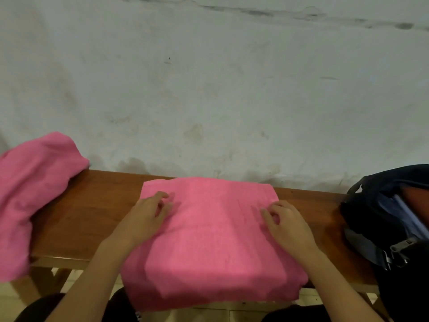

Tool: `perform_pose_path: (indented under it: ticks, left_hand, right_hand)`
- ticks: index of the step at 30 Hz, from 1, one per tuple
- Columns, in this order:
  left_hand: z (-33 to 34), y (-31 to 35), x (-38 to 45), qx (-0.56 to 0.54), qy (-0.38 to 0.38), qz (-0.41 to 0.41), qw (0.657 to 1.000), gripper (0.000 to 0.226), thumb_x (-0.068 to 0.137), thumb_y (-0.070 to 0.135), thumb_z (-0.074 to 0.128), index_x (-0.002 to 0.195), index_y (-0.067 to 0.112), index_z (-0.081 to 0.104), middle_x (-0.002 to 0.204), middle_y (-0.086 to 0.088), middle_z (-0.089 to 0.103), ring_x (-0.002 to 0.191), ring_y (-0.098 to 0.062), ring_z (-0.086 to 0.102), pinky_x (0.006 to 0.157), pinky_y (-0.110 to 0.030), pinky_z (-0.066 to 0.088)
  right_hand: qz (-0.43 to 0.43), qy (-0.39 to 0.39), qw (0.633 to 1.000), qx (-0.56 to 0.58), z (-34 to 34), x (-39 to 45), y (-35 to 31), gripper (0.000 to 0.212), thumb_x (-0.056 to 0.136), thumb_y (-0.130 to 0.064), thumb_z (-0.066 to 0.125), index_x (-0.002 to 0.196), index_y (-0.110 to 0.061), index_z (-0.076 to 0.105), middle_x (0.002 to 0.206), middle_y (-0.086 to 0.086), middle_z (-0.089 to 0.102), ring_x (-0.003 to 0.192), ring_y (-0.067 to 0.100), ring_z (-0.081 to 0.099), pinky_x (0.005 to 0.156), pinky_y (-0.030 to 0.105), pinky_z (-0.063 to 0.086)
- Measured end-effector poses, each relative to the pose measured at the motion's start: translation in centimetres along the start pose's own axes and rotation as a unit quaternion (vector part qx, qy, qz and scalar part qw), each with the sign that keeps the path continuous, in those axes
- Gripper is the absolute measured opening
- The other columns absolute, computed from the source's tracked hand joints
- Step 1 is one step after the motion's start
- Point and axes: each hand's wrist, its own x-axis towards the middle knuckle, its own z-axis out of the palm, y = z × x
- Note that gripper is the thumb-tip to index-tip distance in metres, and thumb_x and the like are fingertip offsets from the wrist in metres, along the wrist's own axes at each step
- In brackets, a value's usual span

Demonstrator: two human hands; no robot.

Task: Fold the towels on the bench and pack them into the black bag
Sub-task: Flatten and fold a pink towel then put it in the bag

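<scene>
A pink towel point(209, 240), folded into a rough rectangle, lies across the middle of the wooden bench point(92, 212), and its near end hangs over the front edge. My left hand point(144, 219) rests on the towel's left side with loosely bent fingers. On its right side lies my right hand point(285, 224), fingers also loosely bent. A second pink towel point(34, 182) lies crumpled at the bench's left end. The black bag point(383, 205) stands open at the right end.
A stained white wall point(209, 89) rises directly behind the bench. The bag shows a blue lining and a grey buckle strap point(394, 249). Pale floor tiles point(209, 314) and my dark-clothed knees show below the bench's front edge.
</scene>
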Motion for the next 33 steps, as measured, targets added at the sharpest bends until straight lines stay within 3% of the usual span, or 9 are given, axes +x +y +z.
perform_pose_path:
  ticks: [2,5,10,13,16,19,22,27,33]
  left_hand:
    - [0.0,-0.3,0.1,-0.002,0.007,-0.017,1.000,0.023,0.099,0.025,0.051,0.121,0.021,0.059,0.091,0.004,0.066,0.085,-0.016,0.064,0.076,-0.031,0.049]
    - [0.0,-1.3,0.8,0.022,0.024,-0.038,0.999,0.024,0.096,0.010,0.051,0.116,0.015,0.064,0.095,-0.004,0.069,0.081,-0.018,0.062,0.071,-0.026,0.043]
    - [-0.7,-2.3,1.6,0.090,0.026,-0.112,0.989,0.042,0.092,0.024,0.065,0.132,0.013,0.056,0.127,-0.011,0.049,0.116,-0.028,0.046,0.098,-0.041,0.040]
    - [-1.4,-2.2,1.1,0.144,-0.015,-0.165,0.975,0.060,0.093,0.040,0.061,0.146,0.024,0.039,0.148,-0.007,0.034,0.136,-0.030,0.027,0.109,-0.049,0.029]
    - [-1.8,-1.9,1.5,0.044,-0.009,-0.185,0.982,0.051,0.088,0.030,0.070,0.134,0.018,0.052,0.133,-0.009,0.052,0.114,-0.025,0.047,0.090,-0.037,0.044]
    - [-1.9,-1.0,1.4,-0.021,0.000,-0.203,0.979,0.038,0.085,0.021,0.075,0.120,0.013,0.060,0.109,-0.005,0.061,0.084,-0.010,0.051,0.060,-0.019,0.036]
    - [-2.1,-0.7,1.2,-0.022,0.043,-0.199,0.979,0.020,0.081,0.020,0.079,0.092,0.013,0.063,0.088,0.000,0.061,0.069,-0.003,0.047,0.050,-0.018,0.033]
    - [-2.4,-0.5,1.0,-0.032,0.079,-0.196,0.977,0.019,0.080,-0.004,0.065,0.064,0.004,0.058,0.070,-0.006,0.059,0.066,-0.020,0.055,0.049,-0.025,0.039]
    - [-2.4,0.0,1.0,-0.173,0.061,-0.158,0.970,0.013,0.083,0.005,0.073,0.084,0.016,0.067,0.085,0.001,0.070,0.083,-0.014,0.064,0.065,-0.025,0.046]
  right_hand:
    - [0.032,0.036,0.999,0.012,0.4,0.1,0.0,0.047,0.097,-0.049,0.050,0.060,-0.021,0.058,0.084,-0.009,0.056,0.083,0.013,0.055,0.070,0.039,0.052]
    - [0.042,0.055,0.998,-0.010,0.7,0.4,-0.8,0.049,0.096,-0.049,0.052,0.057,-0.021,0.046,0.079,-0.006,0.051,0.077,0.016,0.053,0.062,0.036,0.048]
    - [0.064,0.036,0.995,0.060,2.1,1.8,-1.9,0.031,0.093,-0.039,0.064,0.116,-0.020,0.057,0.104,-0.004,0.058,0.093,0.015,0.057,0.074,0.032,0.052]
    - [0.082,0.041,0.987,0.130,2.4,2.5,-2.7,0.038,0.087,-0.020,0.071,0.122,-0.011,0.061,0.103,0.001,0.062,0.089,0.016,0.057,0.074,0.026,0.043]
    - [0.101,0.024,0.982,0.155,2.1,2.7,-3.3,0.029,0.081,-0.015,0.074,0.109,-0.009,0.070,0.085,0.003,0.067,0.075,0.015,0.058,0.065,0.027,0.044]
    - [0.089,0.023,0.983,0.159,2.1,2.6,-3.5,0.022,0.079,-0.011,0.073,0.101,-0.009,0.073,0.067,0.004,0.055,0.059,0.011,0.045,0.057,0.028,0.040]
    - [0.096,0.022,0.980,0.173,2.2,2.5,-3.5,0.023,0.081,-0.010,0.074,0.102,-0.018,0.070,0.070,-0.007,0.052,0.061,0.005,0.046,0.054,0.018,0.035]
    - [0.085,0.045,0.979,0.179,2.5,2.4,-3.2,0.013,0.078,-0.003,0.072,0.075,-0.010,0.062,0.081,-0.003,0.059,0.083,0.018,0.057,0.064,0.015,0.038]
    - [0.078,0.070,0.970,0.220,2.3,2.0,-3.8,0.012,0.091,-0.003,0.055,0.084,-0.011,0.049,0.077,0.000,0.057,0.065,0.011,0.051,0.054,0.015,0.040]
